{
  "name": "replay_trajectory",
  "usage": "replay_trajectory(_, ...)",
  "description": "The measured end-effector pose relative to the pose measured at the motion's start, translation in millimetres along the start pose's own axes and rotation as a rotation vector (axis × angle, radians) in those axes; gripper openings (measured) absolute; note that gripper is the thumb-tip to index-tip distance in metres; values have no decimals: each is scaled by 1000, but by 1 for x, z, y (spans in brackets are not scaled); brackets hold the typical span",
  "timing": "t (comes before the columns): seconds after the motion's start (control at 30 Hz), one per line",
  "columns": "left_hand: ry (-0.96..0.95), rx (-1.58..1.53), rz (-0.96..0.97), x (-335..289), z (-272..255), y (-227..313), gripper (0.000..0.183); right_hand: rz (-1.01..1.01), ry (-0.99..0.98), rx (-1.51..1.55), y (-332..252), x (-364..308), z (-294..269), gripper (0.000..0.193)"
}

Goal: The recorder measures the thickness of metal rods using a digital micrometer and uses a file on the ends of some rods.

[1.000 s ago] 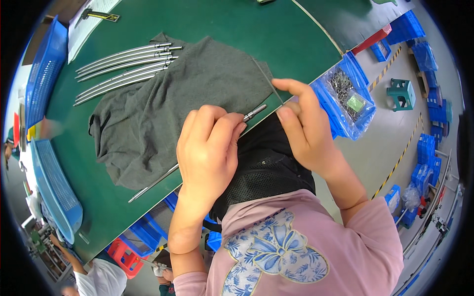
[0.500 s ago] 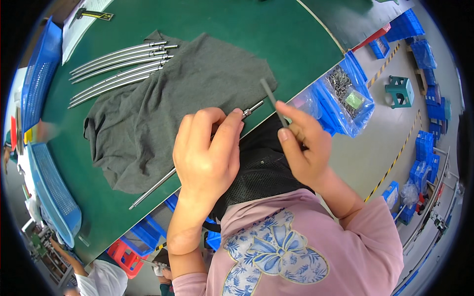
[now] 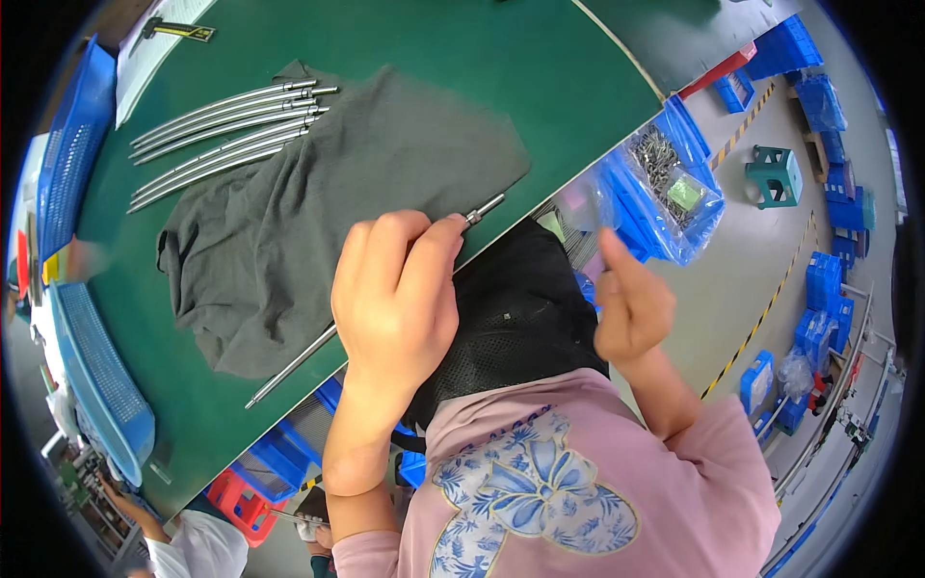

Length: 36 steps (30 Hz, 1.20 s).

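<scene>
My left hand (image 3: 393, 294) is closed around a thin silver metal rod (image 3: 294, 364). The rod lies slantwise along the table's near edge, and its stepped tip (image 3: 489, 206) sticks out past my fingers. My right hand (image 3: 634, 303) is off the table to the right, near a blue bin of small metal parts. Its thumb and index finger are pinched together and smeared by motion; what they hold does not show clearly. A grey cloth (image 3: 279, 241) lies rumpled under and beyond my left hand. Several similar metal rods (image 3: 226, 144) rest side by side, their right ends by the cloth.
A blue bin (image 3: 631, 207) lined with plastic and filled with metal parts (image 3: 660, 159) stands at the table's right edge. Blue baskets (image 3: 101, 376) line the far left. A utility knife (image 3: 183, 29) lies at top left. A green stool (image 3: 774, 176) stands on the floor; a co-worker's white sleeve (image 3: 198, 544) shows lower left.
My right hand has moved right, away from the rod's tip; the dark grey stick it held is no longer clearly visible. My left hand keeps its hold on the metal rod.
</scene>
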<state>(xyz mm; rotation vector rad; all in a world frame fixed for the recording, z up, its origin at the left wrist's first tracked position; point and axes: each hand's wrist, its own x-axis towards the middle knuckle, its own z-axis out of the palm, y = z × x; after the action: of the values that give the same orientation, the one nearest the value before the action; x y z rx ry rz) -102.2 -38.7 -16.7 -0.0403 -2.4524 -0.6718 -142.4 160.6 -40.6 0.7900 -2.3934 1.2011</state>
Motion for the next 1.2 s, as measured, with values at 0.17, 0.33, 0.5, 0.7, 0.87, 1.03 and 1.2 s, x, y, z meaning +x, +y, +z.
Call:
replay_trajectory(0.17, 7, 5, -8, 1, 2, -1, 22, -10, -214, 248, -17, 13, 27, 49)
replay_trajectory(0.33, 0, 24, -20, 1, 1, 0, 23, -22, -325, 244, -20, 11, 22, 46)
replay_trajectory(0.5, -20, 28, -24, 1, 0, 0, 23, -6, -338, 263, -22, 8, 25, 46)
replay_trajectory(0.7, -9, 3, -4, 1, 1, -1, 25, -60, -346, 75, -31, 15, 23, 46)
replay_trajectory(0.87, -6, -31, -4, 0, 1, -2, 29, -65, -399, 7, -39, 26, 22, 49)
replay_trajectory(1.03, 1, -48, -4, 3, 2, -1, 28, -102, -382, -3, -36, 30, 21, 50)
replay_trajectory(1.2, 30, -65, -48, 0, 6, 0, 27, -23, -529, -46, -40, 24, 7, 50)
